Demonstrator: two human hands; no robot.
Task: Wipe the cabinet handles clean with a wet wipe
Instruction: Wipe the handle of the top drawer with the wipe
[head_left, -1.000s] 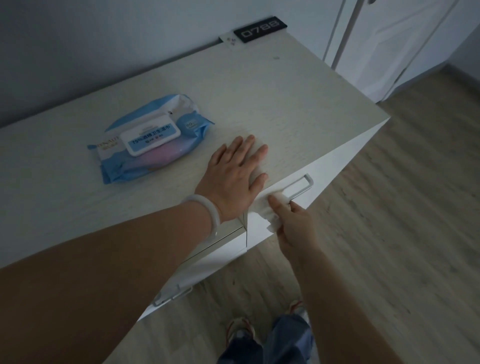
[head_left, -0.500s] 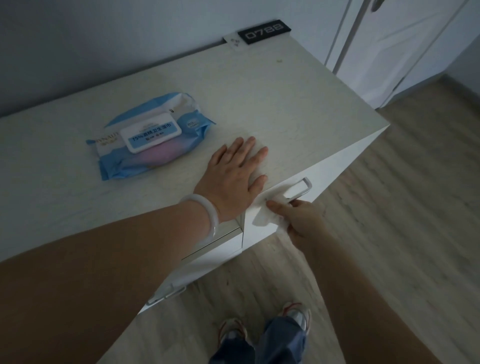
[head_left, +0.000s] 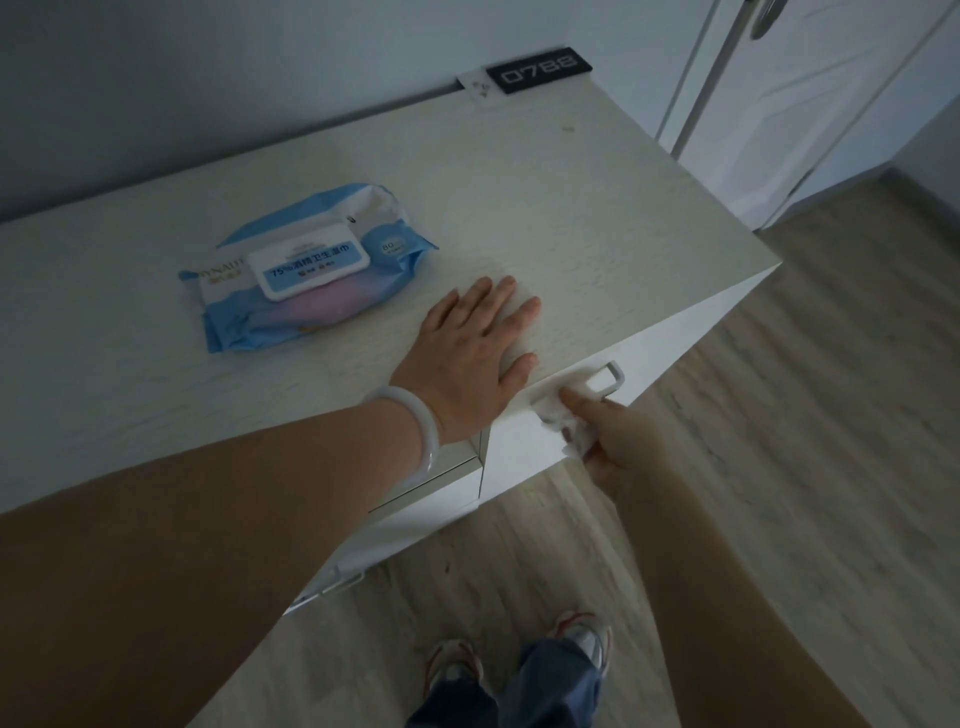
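My right hand (head_left: 618, 441) holds a crumpled white wet wipe (head_left: 563, 418) against the left part of a white cabinet handle (head_left: 608, 376) on the right door. The handle's right end sticks out past the wipe. My left hand (head_left: 467, 353) lies flat on the cabinet top (head_left: 597, 218) near its front edge, fingers straight, a pale bangle on the wrist. A second handle (head_left: 343, 579) shows lower left on the other door, partly hidden by my left forearm.
A blue pack of wet wipes (head_left: 306, 267) lies on the cabinet top, lid closed, left of my left hand. A black number plate (head_left: 537, 70) leans at the back edge. A white door (head_left: 810, 98) stands at the right. Wood floor and my feet (head_left: 519, 660) lie below.
My right hand with the wipe has slid a little along the handle toward its left end, the thumb staying on top. My left hand stays flat in place.
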